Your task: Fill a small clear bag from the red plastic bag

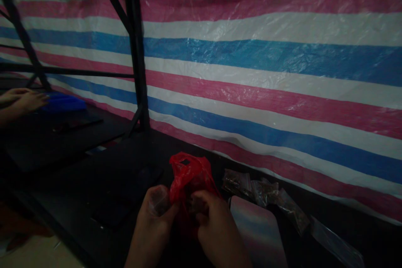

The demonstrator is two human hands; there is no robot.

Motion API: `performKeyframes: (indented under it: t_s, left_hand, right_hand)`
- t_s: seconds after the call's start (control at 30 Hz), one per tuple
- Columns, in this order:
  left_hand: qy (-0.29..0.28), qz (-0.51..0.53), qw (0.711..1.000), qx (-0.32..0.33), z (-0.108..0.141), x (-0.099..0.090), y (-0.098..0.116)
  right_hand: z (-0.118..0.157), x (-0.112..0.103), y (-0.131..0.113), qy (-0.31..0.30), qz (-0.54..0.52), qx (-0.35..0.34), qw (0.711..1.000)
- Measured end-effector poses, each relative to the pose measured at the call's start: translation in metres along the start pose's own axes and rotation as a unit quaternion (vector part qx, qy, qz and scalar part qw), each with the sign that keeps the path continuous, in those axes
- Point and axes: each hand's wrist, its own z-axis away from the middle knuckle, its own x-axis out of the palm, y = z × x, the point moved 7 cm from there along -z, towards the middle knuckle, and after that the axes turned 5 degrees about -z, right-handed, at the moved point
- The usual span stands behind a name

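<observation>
Fingers of both your hands are pinched on the crumpled red thin plastic bag [188, 180], which sits at the near edge of the dark table [94, 184], low in the middle of the view. Your left hand [153, 222] grips the bag's side at 9 o'clock, thumb and fingers closed on the film with something clear and pale, too dim to name, tucked under the fingertips. Your right hand [216, 226] clamps the bag at 3 o'clock, knuckles up. Judging by the grip, you are working the bag's mouth or knot, and the next move calls for a gentle pull apart so the thin film does not tear. At 3 o'clock from the bag lie small clear plastic packets with brownish contents [266, 197], and just below them a pale glossy flat sheet [257, 230]. At 10 o'clock, far off, another person's hand [21, 102] rests beside a blue plastic object [63, 102], in front of the striped pink, white and blue tarpaulin [266, 71].
</observation>
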Motion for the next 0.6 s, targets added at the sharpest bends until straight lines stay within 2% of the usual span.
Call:
performKeyframes:
  t_s: [0.1,0.2,0.37,0.5,0.6]
  left_hand:
    - [-0.017,0.006,0.999,0.04,-0.006,0.008,0.01]
    - [-0.075,-0.013,0.994,0.083,-0.007,0.017,0.017]
    - [-0.155,-0.09,0.974,0.136,-0.004,0.019,0.015]
    - [-0.165,-0.106,0.967,0.16,-0.005,0.017,0.005]
    - [-0.161,-0.109,0.968,0.161,-0.008,0.014,-0.007]
  right_hand:
    - [0.0,-0.003,0.005,0.003,-0.033,0.008,0.999]
    - [0.001,-0.01,0.006,0.007,-0.056,0.0,0.998]
    - [0.001,-0.024,0.0,0.019,-0.096,-0.014,0.995]
    - [0.007,-0.029,-0.017,0.027,-0.1,-0.027,0.994]
    - [0.013,-0.018,-0.031,-0.002,-0.106,-0.041,0.994]
